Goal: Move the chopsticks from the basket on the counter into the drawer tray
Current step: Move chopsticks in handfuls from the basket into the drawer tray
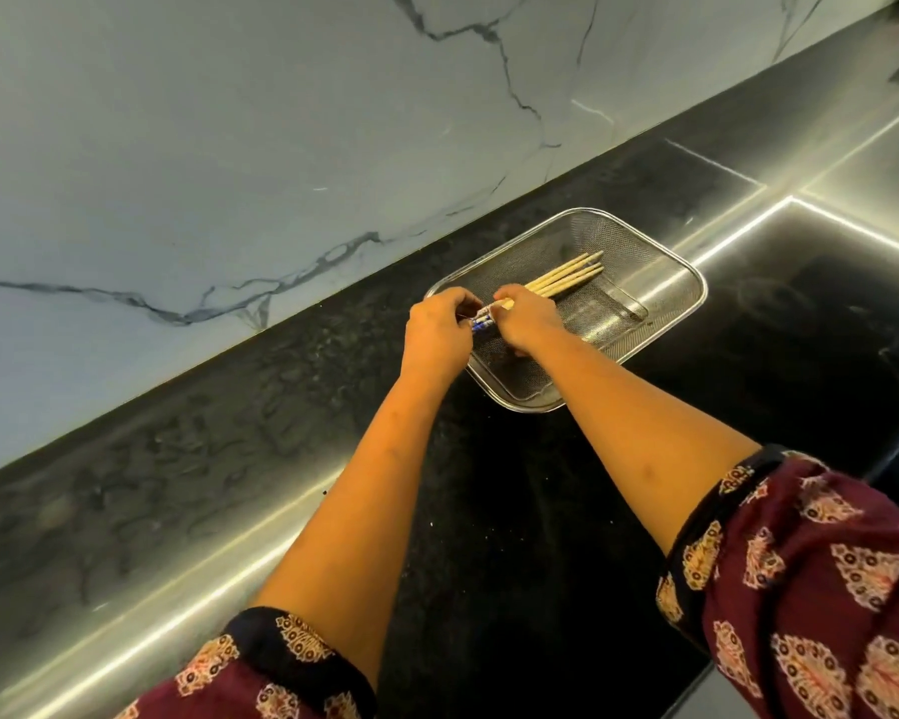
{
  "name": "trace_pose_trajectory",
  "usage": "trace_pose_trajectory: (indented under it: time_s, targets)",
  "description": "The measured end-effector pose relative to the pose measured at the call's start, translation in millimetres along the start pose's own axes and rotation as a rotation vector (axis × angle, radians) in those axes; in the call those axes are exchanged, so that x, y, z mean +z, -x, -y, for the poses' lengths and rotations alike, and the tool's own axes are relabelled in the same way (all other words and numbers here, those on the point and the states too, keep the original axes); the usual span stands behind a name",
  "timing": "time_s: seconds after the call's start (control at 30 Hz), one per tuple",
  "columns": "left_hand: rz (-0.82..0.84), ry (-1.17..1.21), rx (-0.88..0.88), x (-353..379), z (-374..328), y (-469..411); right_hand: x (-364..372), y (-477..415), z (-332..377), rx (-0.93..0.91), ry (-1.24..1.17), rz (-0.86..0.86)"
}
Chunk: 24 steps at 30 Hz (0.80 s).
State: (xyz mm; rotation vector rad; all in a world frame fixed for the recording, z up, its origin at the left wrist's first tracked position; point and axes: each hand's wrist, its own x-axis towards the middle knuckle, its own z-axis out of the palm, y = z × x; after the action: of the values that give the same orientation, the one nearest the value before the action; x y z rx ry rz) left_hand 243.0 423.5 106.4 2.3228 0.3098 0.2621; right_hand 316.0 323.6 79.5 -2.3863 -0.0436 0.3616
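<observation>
The chopsticks [567, 275] lie as a loose bundle in the mesh basket [665, 282], which sits on the dark surface [489, 485] just beside the marble wall [229, 147]. Their pale tips point to the far right, and their patterned ends are at the near-left corner, where both hands meet. The left hand [437, 329] pinches the very ends with its fingers [458, 298] curled in. The right hand [525, 319] sits touching it, just up the shafts, fingers bent over the bundle. How many sticks each hand really has I cannot tell

The step in hand looks like gathering the sticks for the lift, so none has left the basket yet. To do it well, square the ends against one hand first, then close the other round the whole bundle nearer its middle so that the tips do not fan out or droop. Lift straight up over the rim, as a tip caught in the mesh could spill the lot. The drawer tray is out of view, so keep the bundle level until it is found
</observation>
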Motion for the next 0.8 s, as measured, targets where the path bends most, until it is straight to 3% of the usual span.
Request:
trace_pose_trajectory:
  time_s: [0.23, 0.4, 0.57, 0.8]
  targets:
    - [0.004, -0.001, 0.035, 1.0, 2.2, -1.5, 7.4, -8.2, -3.3, 0.159, -0.153, -0.068]
    - [0.008, 0.014, 0.036, 0.2, -0.6, -0.2, 8.7, -6.8, -9.0, 0.329, -0.499, -0.162]
    - [0.015, 0.035, 0.019, 0.5, -6.5, 5.5, 1.0, 0.2, -10.3, 0.365, -0.837, -0.093]
    - [0.022, 0.258, -0.103, -2.8, -34.9, 16.9, -30.0, 35.3, 6.1, 0.281, -1.201, 0.073]
